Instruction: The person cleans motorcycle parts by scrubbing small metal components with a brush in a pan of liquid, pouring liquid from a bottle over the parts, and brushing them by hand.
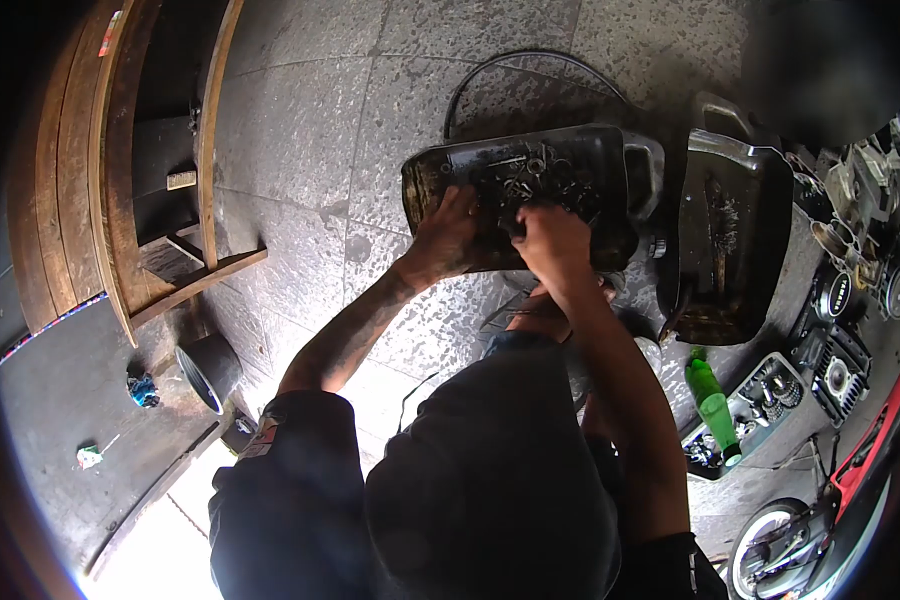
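A black basin (610,235), cut from a jerry can with its handle on the right end, lies on the floor with dark liquid and several small metal parts (540,172) in it. Over its left part, my left hand (446,238) has its fingers bent and close together; what they hold is too dark to name. Toward the middle of the same basin, my right hand (558,243) is closed, with a small dark piece at its fingertips that I cannot make out. The loose metal parts lie just beyond both hands.
A second cut-can basin (735,245) stands to the right. Near it are a green bottle (712,405), a tray of metal parts (768,395) and several engine parts (838,370). A wooden bench (120,170) and a black bucket (210,370) are at left; a motorcycle (820,530) is lower right.
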A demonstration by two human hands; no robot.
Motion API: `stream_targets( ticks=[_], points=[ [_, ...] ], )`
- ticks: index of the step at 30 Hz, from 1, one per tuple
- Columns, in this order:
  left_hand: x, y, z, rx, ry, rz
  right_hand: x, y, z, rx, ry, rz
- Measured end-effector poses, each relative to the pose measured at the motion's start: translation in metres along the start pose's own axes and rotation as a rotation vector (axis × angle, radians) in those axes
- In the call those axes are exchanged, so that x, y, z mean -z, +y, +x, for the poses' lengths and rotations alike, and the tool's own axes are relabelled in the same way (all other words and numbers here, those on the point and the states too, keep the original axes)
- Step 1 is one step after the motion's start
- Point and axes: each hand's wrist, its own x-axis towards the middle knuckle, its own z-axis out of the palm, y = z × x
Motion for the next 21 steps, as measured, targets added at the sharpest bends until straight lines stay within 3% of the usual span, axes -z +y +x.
stream_targets(
  ticks=[2,3,4,5,6,7,9,10,12,13,15,17,18,19,20,21],
  points=[
    [0.009,0.0,0.006,0.109,-0.033,-0.101,0.017,0.004,-0.001,-0.14,0.145,0.188],
    [0.015,0.001,0.007,0.22,-0.076,-0.198,0.025,0.007,-0.002,-0.137,0.141,0.187],
    [0.014,0.0,0.005,0.225,-0.079,-0.201,0.032,0.012,-0.003,-0.156,0.107,0.419],
    [0.013,-0.004,0.008,0.349,-0.037,-0.439,0.038,0.019,-0.003,-0.174,0.079,0.649],
    [0.018,-0.005,0.016,0.469,0.013,-0.675,0.032,0.023,-0.001,-0.076,0.195,0.8],
    [0.026,-0.004,0.018,0.47,0.016,-0.675,0.029,0.029,-0.001,-0.073,0.195,0.799],
    [0.042,0.0,0.022,0.673,0.012,-1.626,0.027,0.035,-0.003,-0.21,-0.018,1.307],
    [0.039,0.004,0.022,0.645,0.089,-1.744,0.031,0.034,-0.003,-0.206,-0.019,1.304],
    [0.043,0.017,0.031,0.653,0.074,-1.598,0.036,0.029,-0.006,-0.078,-0.104,1.631],
    [0.046,0.026,0.034,0.665,0.057,-1.451,0.033,0.024,-0.007,-0.08,-0.114,1.632],
    [0.051,0.05,0.043,0.655,0.135,-1.453,0.031,0.012,0.0,-0.236,0.161,1.65],
    [0.06,0.068,0.051,0.462,0.029,-0.772,0.018,0.01,0.005,-0.314,0.235,1.605],
    [0.059,0.071,0.051,0.305,0.131,-0.653,0.013,0.011,0.005,-0.401,0.324,1.561],
    [0.056,0.062,0.048,0.311,0.133,-0.657,0.018,0.011,0.003,-0.403,0.318,1.557],
    [0.053,0.041,0.043,0.305,0.207,-0.991,0.025,0.01,0.0,-0.356,0.296,1.605],
    [0.064,0.027,0.04,0.371,0.217,-1.121,0.029,0.011,-0.002,-0.309,0.277,1.654]
  ],
)
